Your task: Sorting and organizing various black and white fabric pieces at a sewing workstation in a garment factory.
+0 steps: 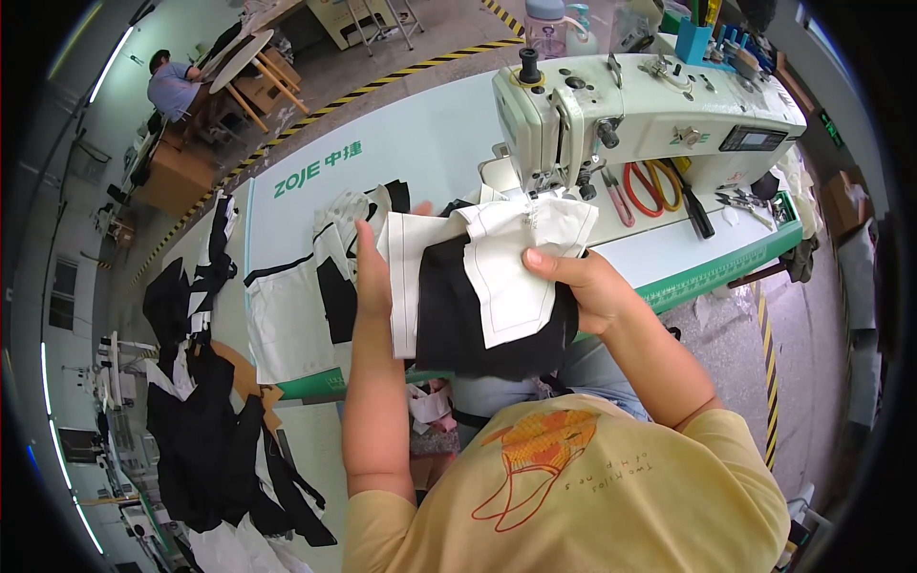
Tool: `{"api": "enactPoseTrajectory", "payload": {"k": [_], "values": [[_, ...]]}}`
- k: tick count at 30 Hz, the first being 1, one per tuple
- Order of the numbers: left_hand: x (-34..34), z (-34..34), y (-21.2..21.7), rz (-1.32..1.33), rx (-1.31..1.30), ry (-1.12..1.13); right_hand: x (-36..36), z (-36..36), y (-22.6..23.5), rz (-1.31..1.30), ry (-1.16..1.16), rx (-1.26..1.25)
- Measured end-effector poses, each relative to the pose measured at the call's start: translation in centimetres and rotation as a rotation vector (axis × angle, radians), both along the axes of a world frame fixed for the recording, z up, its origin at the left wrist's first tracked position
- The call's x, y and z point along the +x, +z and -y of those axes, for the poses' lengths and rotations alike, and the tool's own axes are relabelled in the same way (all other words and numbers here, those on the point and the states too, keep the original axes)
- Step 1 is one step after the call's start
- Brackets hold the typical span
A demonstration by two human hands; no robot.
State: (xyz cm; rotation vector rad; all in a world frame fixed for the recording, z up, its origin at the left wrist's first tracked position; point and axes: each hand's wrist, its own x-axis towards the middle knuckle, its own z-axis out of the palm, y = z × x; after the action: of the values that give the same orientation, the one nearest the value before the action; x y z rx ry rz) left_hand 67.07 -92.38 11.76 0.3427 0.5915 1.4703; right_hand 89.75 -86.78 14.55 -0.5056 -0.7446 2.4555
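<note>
A white fabric piece (506, 277) with dark drawn outlines lies over black fabric (444, 301) in front of the sewing machine (659, 105). Its far end reaches under the needle area. My right hand (590, 286) grips the right side of the white piece, thumb on top and fingers underneath. My left hand (373, 272) is upright along the left edge of the cloth, its thumb stretched out. Fingertips show beyond the white cloth, while the rest of those fingers is hidden behind it.
Left of my hands lie more white and black pieces (287, 320). A pile of black garments (196, 439) rests farther left. Red-handled scissors (642, 188), a pink-handled tool (618, 198) and a black-handled tool (697, 205) sit beneath the machine arm. A person (179, 86) sits far left.
</note>
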Motion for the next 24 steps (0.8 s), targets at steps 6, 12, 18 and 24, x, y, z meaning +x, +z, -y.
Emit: {"api": "enactPoseTrajectory", "payload": {"k": [6, 12, 18, 24], "values": [[4.3, 2.9, -2.7, 0.211, 0.253, 0.078, -0.7, -0.4, -1.5, 0.203, -0.154, 0.002], [5.4, 3.4, -3.5, -0.557, -0.044, 0.118, -1.2, 0.7, -3.3, 0.234, -0.296, -0.061], [6.8, 4.0, -4.4, -0.867, -0.174, 0.318, -1.4, 0.9, -3.8, 0.074, -0.321, -0.107], [8.3, 4.3, -2.4, -1.348, -0.125, 0.228, -1.3, 0.8, -4.1, 0.080, -0.426, -0.237]]}}
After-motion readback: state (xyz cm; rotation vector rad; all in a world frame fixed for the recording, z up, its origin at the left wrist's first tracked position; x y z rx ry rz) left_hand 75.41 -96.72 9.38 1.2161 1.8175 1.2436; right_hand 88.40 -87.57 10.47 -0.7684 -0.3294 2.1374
